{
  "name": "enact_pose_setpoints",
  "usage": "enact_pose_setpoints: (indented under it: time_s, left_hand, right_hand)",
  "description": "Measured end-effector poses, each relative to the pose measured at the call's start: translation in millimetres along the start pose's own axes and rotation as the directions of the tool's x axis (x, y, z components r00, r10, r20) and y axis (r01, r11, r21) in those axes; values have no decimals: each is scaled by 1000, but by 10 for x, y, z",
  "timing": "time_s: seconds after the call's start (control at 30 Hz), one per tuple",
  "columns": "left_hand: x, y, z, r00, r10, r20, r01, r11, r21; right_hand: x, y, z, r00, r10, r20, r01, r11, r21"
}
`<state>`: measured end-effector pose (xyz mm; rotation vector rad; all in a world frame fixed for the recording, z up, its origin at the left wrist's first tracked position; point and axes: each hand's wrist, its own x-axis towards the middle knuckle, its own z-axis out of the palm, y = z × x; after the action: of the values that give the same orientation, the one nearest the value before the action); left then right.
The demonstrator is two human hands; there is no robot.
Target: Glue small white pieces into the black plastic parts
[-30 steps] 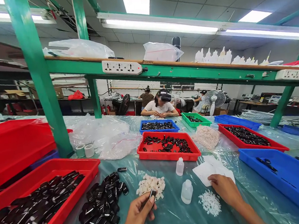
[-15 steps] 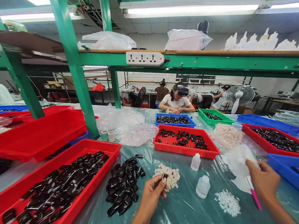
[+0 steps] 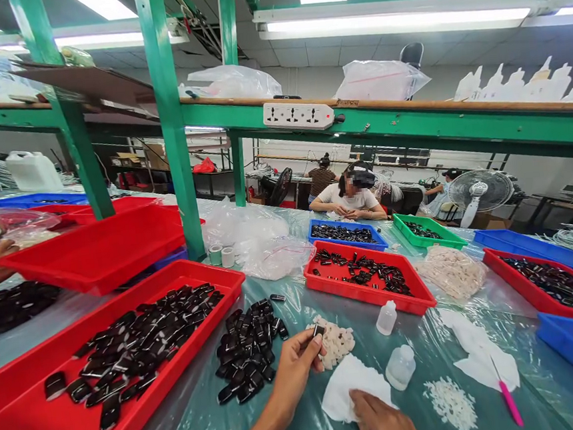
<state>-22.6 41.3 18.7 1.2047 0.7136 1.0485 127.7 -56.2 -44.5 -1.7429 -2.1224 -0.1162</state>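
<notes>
In the pinching left hand (image 3: pixel 295 363) sits a black piece (image 3: pixel 319 330), right hand (image 3: pixel 383 420) gripping white tissue (image 3: pixel 349 375).

The left grip (image 3: pixel 295 361) and right grip (image 3: pixel 385 422) are bare, as is the slender left forearm (image 3: pixel 265 423).

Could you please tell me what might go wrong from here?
The white sheet in the right hand is close beside the larger bottle, so it might brush that bottle and tip it. The left hand pinches the small black piece near the cream-coloured pile, so the piece could slip and drop among it.
</notes>
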Motion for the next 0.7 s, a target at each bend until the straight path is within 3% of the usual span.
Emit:
enact_pose_setpoints:
  time_s: [0.27,0.47,0.63,0.7]
  left_hand:
    - [18,-47,-10,1000,-12,19,12,1000,0]
    - [35,-100,-30,1000,-21,6,21,1000,2]
    - [33,-74,-26,1000,-13,14,13,1000,4]
    - [28,-70,-24,1000,-10,17,10,1000,4]
  right_hand:
    - [183,1,-88,985,71,160,-84,993,80]
    - [177,-16,-113,977,135,167,-170,962,214]
    - [75,116,-248,967,200,156,-248,870,426]
    - [-11,216,-383,948,286,142,-317,784,535]
